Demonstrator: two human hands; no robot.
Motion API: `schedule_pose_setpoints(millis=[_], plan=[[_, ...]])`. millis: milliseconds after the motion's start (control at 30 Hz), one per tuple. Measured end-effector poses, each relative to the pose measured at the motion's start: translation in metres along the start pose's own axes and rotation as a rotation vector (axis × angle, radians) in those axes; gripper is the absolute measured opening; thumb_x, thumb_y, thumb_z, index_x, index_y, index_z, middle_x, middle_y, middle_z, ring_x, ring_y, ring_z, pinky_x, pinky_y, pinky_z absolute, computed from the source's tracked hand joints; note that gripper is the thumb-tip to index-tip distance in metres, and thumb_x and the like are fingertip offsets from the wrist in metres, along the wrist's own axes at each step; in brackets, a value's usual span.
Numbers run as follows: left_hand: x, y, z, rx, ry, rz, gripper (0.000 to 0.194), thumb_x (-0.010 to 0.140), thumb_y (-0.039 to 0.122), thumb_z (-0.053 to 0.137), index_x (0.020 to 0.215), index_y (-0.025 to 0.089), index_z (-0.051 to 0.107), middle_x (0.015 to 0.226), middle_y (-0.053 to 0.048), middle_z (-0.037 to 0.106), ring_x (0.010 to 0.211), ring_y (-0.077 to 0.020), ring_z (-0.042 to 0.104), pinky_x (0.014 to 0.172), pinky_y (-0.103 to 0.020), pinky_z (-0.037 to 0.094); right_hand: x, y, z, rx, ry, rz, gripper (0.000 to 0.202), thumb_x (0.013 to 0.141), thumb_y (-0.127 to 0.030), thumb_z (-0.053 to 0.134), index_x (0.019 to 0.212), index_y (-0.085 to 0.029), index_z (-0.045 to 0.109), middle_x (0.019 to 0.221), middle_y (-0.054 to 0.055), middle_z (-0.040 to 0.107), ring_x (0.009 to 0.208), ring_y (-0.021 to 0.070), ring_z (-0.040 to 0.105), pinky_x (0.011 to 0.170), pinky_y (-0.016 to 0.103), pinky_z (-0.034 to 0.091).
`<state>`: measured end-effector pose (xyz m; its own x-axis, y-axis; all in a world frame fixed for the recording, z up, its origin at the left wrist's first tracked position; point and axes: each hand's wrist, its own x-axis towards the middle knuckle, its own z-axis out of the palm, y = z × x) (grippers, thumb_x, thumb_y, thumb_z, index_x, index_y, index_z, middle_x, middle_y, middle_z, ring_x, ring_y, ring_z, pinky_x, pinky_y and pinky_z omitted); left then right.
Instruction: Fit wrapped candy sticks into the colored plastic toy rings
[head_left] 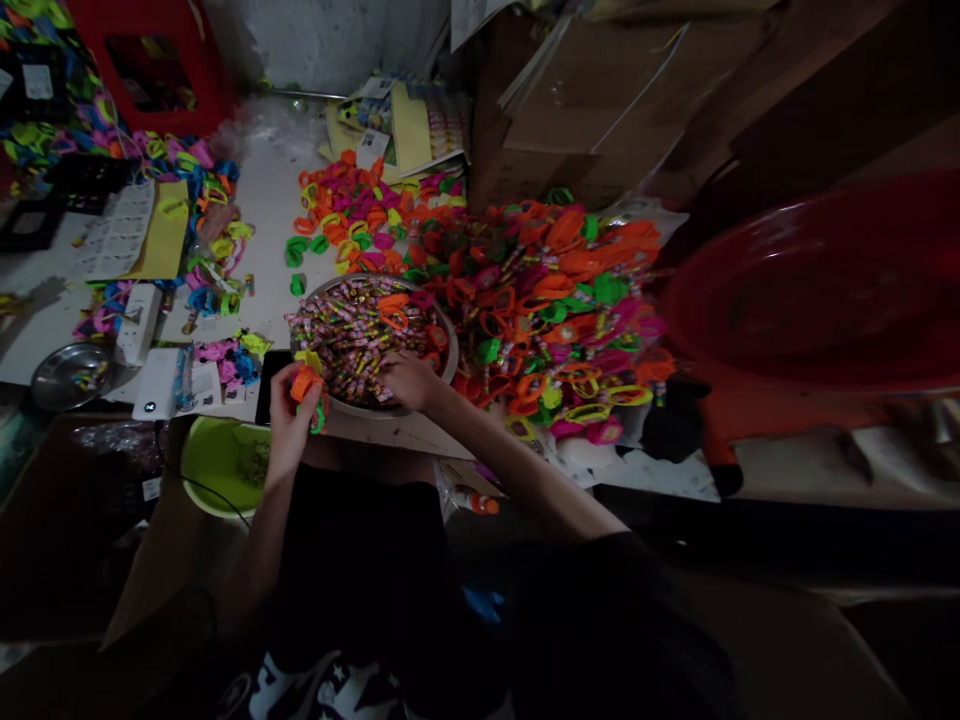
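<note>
My left hand point(288, 408) is closed around a few plastic toy watches point(306, 382), in orange, yellow and green, just off the bowl's left rim. In front of me a round metal bowl point(452, 345) holds a heap of small wrapped candies point(352, 335) in pink and yellow wrappers. My right hand point(409, 382) reaches into the bowl's near right side, its fingers curled down among the candies. What those fingertips pinch is hidden. An orange toy watch point(394, 312) lies on top of the candies.
A large pile of colourful toy watches point(555, 300) covers the table right of the bowl. A cardboard box point(600, 110) stands behind it, a red basin point(817, 290) far right. Left are a white power bank point(159, 385), a small metal dish point(71, 378) and a green tub point(217, 465) below.
</note>
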<state>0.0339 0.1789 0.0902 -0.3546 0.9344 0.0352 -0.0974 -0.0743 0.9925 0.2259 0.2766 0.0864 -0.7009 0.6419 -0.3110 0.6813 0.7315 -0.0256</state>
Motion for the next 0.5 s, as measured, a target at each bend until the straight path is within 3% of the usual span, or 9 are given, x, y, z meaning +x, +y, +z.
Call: schedule_pose_setpoints(millis=[133,367,500], plan=[[0.001,0.001,-0.002,0.056,0.032,0.046,0.044,0.073,0.049,0.069,0.107,0.026,0.054,0.105,-0.003,0.057,0.09,-0.0139,0.059,0.062,-0.019,0.05,0.001,0.004,0.005,-0.033,-0.004,-0.041,0.028,0.088,-0.014,0.044,0.094,-0.014,0.071,0.098,0.015,0.07,0.111,0.0274,0.049,0.092,0.036,0.03],[0.001,0.0,-0.005,0.046,0.03,0.016,0.043,0.075,0.047,0.069,0.109,0.027,0.054,0.105,-0.002,0.057,0.082,-0.0119,0.061,0.059,-0.019,0.05,-0.002,0.018,0.019,-0.02,-0.029,-0.064,0.029,0.083,-0.014,0.049,0.104,-0.016,0.069,0.104,0.011,0.07,0.109,0.0261,0.053,0.088,0.036,0.031],[0.002,0.0,-0.004,0.029,0.043,0.039,0.042,0.074,0.046,0.07,0.108,0.027,0.055,0.105,-0.001,0.057,0.09,-0.0122,0.06,0.071,-0.021,0.051,-0.003,0.022,0.023,0.022,-0.009,-0.074,0.034,0.078,-0.016,0.055,0.109,-0.021,0.069,0.107,0.008,0.07,0.11,0.025,0.054,0.089,0.034,0.031]])
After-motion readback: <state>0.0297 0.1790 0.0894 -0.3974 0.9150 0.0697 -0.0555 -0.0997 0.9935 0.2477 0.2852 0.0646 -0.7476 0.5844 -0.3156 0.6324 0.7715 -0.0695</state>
